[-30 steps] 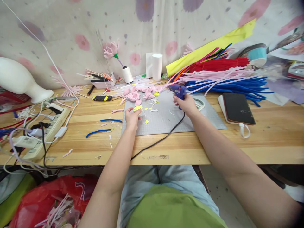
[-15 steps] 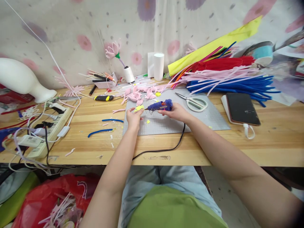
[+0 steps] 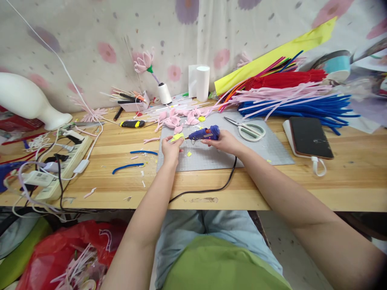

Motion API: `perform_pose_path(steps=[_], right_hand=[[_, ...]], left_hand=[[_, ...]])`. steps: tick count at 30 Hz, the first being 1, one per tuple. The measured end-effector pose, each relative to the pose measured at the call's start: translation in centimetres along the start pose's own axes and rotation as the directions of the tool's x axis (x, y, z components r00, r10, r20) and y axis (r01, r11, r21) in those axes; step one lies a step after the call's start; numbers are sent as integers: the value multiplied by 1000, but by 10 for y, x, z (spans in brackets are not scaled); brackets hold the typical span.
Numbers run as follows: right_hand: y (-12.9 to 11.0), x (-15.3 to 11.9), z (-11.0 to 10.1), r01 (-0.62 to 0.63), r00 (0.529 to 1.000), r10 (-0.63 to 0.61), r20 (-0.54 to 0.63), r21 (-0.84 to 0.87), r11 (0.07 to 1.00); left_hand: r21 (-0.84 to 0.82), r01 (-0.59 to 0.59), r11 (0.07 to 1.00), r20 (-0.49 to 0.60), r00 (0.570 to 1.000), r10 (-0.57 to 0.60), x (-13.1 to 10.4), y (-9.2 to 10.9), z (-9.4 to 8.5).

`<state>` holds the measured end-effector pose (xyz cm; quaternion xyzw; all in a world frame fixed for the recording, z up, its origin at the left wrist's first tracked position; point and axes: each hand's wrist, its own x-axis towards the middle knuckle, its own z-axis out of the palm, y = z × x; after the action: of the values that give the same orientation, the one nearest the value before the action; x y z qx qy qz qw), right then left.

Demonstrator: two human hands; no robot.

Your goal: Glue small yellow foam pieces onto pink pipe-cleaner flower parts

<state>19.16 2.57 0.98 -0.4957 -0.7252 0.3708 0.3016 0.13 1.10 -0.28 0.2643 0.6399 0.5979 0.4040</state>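
Observation:
Pinched in my left hand (image 3: 171, 149) is a small piece of yellow paper (image 3: 177, 137). My right hand (image 3: 222, 142) grips a blue hot glue gun (image 3: 204, 133), its nozzle pointing left, close to the yellow piece; I cannot tell whether they touch. Both hands hover over the grey cutting mat (image 3: 211, 163). Pink pipe-cleaner petals (image 3: 172, 121) lie just beyond my left hand. A tiny yellow scrap (image 3: 189, 154) rests on the mat, and scissors (image 3: 250, 131) with pale handles lie to the right of the glue gun.
Bundles of pipe cleaners (image 3: 290, 105) and a yellow sheet (image 3: 281, 54) fill the back right. A black-covered device (image 3: 313, 137) sits at right. The glue gun's cord (image 3: 208, 190) runs along the front edge. On the left are a power strip (image 3: 65, 165) and a utility knife (image 3: 132, 124).
Hands, glue gun and yellow piece keep nearly the same positions. The whole view has shifted very slightly.

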Motion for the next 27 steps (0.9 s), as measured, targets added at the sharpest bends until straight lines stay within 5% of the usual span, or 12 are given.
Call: perform_pose_path(steps=[27], right_hand=[[-2,-1,1,25,1000,-25,-8,-1,1000]], left_hand=[[24,-14,1000,18,1000,14,-1,0,0]])
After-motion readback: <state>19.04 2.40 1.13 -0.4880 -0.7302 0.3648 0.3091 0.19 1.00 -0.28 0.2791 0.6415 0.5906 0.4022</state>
